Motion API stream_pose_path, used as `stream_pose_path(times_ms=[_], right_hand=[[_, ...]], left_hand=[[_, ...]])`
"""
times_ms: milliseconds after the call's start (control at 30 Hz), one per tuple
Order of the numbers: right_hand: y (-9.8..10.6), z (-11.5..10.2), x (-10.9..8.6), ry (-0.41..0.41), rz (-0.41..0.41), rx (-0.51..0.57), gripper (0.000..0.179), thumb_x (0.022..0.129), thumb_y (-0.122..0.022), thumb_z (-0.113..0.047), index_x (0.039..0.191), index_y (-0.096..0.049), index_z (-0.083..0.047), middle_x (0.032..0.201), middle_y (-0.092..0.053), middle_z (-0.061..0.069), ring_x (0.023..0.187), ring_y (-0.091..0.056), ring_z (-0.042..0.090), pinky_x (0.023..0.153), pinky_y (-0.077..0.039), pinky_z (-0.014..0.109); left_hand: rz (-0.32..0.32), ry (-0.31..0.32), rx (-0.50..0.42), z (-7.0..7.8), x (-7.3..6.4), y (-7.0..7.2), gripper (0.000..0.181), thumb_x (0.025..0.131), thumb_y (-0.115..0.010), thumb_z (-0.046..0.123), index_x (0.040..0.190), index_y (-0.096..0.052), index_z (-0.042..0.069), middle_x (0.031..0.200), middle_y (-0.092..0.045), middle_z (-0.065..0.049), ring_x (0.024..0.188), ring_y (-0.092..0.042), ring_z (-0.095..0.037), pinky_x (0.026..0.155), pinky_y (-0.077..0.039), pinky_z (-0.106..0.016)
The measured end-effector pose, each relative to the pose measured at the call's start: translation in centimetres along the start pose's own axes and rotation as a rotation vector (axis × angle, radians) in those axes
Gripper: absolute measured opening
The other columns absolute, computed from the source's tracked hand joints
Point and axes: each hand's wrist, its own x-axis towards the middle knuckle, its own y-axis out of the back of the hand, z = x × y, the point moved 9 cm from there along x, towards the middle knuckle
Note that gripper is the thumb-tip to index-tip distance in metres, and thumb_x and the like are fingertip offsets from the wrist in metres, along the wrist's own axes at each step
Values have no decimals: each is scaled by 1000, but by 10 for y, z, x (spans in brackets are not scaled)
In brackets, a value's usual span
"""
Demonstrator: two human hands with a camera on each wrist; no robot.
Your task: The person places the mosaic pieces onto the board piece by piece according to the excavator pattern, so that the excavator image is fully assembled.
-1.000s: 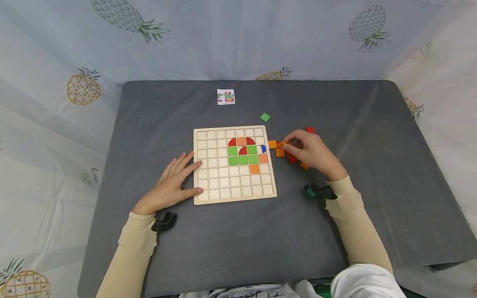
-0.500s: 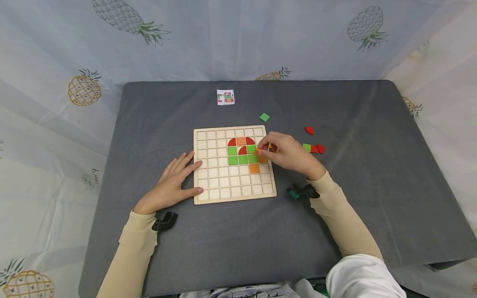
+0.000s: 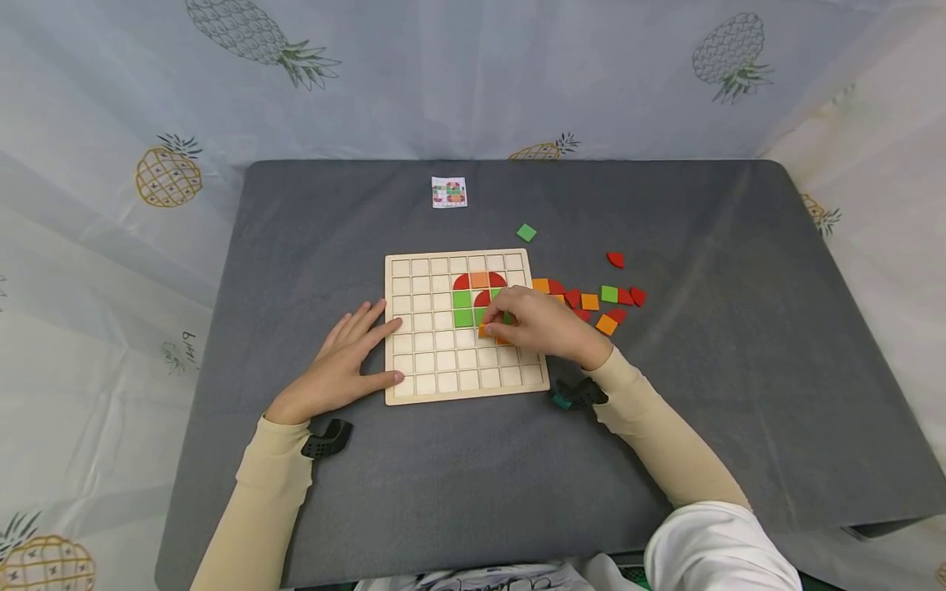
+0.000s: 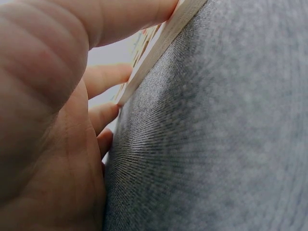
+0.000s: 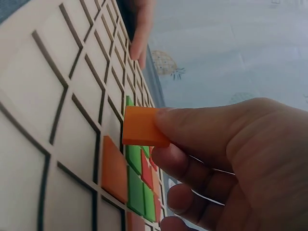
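Observation:
A wooden grid board (image 3: 443,361) lies on the grey table, with green squares (image 3: 462,318), red quarter-round tiles (image 3: 461,282) and an orange square (image 3: 479,280) in its cells. My right hand (image 3: 543,324) pinches an orange square tile (image 5: 144,126) between thumb and fingers, close over the board's middle. It hides part of the pattern in the head view. My left hand (image 3: 332,365) lies with fingers spread at the board's left edge, thumb and index fingertip on the frame. The left wrist view shows these fingers (image 4: 108,79) against the board's side (image 4: 159,48).
Right of the board lie loose orange tiles (image 3: 589,302), red tiles (image 3: 616,259) and a green tile (image 3: 609,293). A single green tile (image 3: 526,232) sits behind the board. A small pattern card (image 3: 448,193) lies farther back. A pineapple-print curtain (image 3: 473,82) hangs behind the table.
My right hand has picked up an orange tile from the loose pile and carried it left over the board, then slightly toward me. My left hand has stayed at the board's edge.

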Motion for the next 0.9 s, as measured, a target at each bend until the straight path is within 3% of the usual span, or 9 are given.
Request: stream_pose_path(times_ms=[300,600,767,900], right_hand=[[-11,1,-1,-34,12,-113,10,98,-69,-26,101,-77,-20,99,-68,-5,92,-56,14,74,-51,28],[-10,-3,-2,-27,67,-202,10,97,-71,-28,100,-78,-21,93,-66,-5,81,-53,12,62,-46,26],[-6,0,-2,-51,44,-140,12,96,-71,-28,103,-77,-20,98,-69,-5,87,-56,13,69,-50,27],[10,7,-7,-66,82,-78,13,96,-71,-25,104,-76,-17,97,-70,-3,89,-57,15,72,-51,29]], left_hand=[[2,-7,-3,0,0,0,84,91,-74,42,160,-33,18,173,-7,-8,160,-1,-33,128,1,-54],[11,-14,7,0,1,1,84,91,-74,42,160,-34,18,173,-7,-7,160,-1,-32,128,1,-54],[14,-6,3,0,0,1,83,91,-74,42,160,-34,18,173,-7,-7,160,-1,-33,128,1,-55],[13,3,-3,-2,-1,0,83,91,-75,41,160,-34,19,173,-7,-6,160,-1,-32,128,1,-54]])
